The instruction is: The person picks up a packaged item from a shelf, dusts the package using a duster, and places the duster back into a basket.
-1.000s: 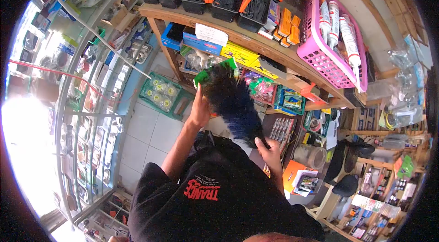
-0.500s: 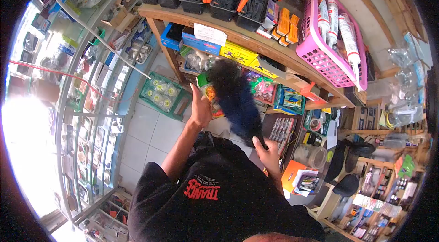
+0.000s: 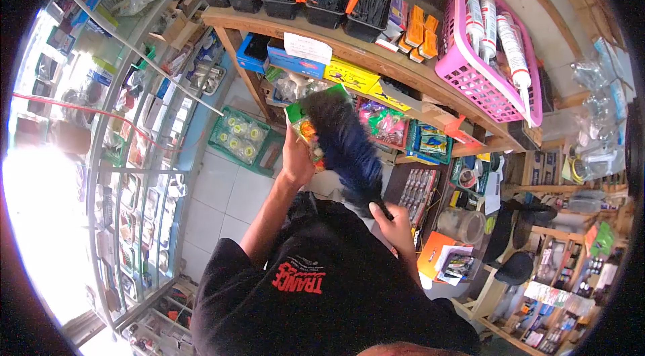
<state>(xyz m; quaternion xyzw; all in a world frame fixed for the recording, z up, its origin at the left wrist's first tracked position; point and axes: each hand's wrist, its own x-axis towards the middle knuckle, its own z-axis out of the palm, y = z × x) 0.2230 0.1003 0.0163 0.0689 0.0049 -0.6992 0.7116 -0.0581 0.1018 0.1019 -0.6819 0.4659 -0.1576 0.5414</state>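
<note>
Beside shelf [image 3: 364,53], right fingers [image 3: 398,213] gripping duster [image 3: 346,147], left fingers [image 3: 291,143] holding packet [image 3: 306,129], less covered now

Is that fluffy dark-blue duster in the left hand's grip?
No, the right hand's grip holds the fluffy dark-blue duster, while the left hand's grip holds the green-and-orange packet.

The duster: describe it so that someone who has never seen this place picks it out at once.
Find the wooden shelf with the pink basket on top, then look below its front edge. Held at its lower end in the right hand, the duster overlaps, in this view, the packet in the left hand. Its shaggy, dark blue-black fibres set it apart from that bright green-and-orange packet.
</note>
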